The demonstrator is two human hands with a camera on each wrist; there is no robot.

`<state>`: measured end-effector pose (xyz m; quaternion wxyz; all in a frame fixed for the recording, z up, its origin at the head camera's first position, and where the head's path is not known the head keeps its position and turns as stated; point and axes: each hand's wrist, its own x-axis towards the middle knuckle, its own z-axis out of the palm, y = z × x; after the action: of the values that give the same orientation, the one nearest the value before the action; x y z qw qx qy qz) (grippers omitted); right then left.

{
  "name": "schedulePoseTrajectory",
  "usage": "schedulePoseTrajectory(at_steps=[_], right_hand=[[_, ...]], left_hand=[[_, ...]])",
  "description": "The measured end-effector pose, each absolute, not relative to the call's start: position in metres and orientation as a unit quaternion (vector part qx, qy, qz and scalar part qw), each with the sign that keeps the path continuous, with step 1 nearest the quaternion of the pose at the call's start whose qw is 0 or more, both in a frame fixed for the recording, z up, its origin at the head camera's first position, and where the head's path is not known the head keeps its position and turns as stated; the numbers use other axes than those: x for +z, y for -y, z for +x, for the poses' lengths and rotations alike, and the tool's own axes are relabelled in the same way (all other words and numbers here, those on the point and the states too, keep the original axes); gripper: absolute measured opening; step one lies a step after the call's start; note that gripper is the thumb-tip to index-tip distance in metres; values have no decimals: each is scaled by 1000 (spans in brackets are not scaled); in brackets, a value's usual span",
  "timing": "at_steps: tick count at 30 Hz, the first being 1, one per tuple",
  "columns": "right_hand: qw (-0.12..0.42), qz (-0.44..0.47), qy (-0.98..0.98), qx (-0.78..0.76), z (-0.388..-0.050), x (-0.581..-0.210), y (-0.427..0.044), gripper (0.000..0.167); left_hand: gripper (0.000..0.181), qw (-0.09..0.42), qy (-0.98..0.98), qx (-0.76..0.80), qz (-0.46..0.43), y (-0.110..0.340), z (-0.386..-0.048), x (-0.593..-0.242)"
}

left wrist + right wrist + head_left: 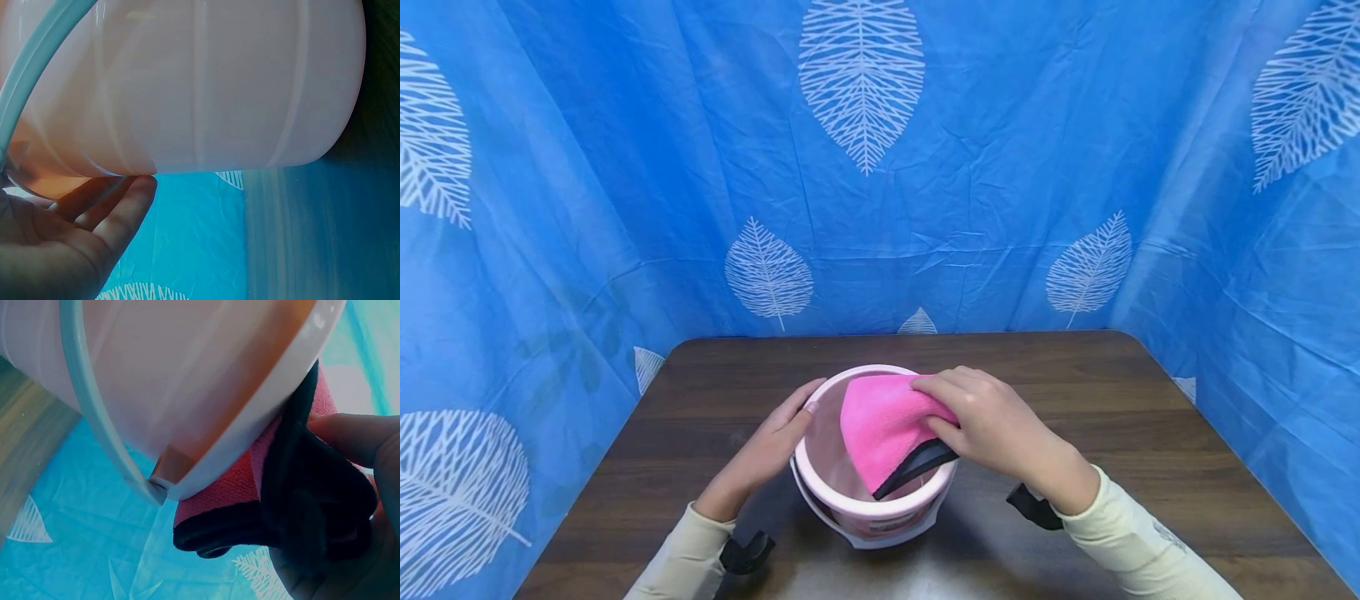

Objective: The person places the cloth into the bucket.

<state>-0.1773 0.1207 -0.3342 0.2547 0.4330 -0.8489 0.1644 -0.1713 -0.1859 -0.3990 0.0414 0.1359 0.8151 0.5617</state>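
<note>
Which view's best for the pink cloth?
Head: the pink cloth shows its broad face over the bucket, held by the right hand. Right wrist shows it bunched, with black edging, up close; left wrist shows none.

Pink bucket (865, 507) on a brown table (1037, 375)

Bucket interior (829, 437) partly behind pink cloth (882, 421)

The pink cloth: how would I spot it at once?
On the dark wooden table stands a pale pink bucket. At its open mouth, the right hand holds the pink cloth. Its much brighter pink, soft folds and black edging set it apart from the bucket.
</note>
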Motion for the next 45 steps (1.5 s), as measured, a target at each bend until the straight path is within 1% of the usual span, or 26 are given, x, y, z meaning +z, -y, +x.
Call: schedulePoseTrajectory(at_steps=[10,27,45], right_hand=[[247,437,850,161,-176,-333,-114,45],[257,458,835,164,-179,-337,-104,42],[246,474,830,162,-182,-340,-92,39]], left_hand=[[50,39,-816,559,143,187,-172,-401],[51,48,-812,564,140,188,-171,-402],[52,50,-811,563,147,189,-173,-399]])
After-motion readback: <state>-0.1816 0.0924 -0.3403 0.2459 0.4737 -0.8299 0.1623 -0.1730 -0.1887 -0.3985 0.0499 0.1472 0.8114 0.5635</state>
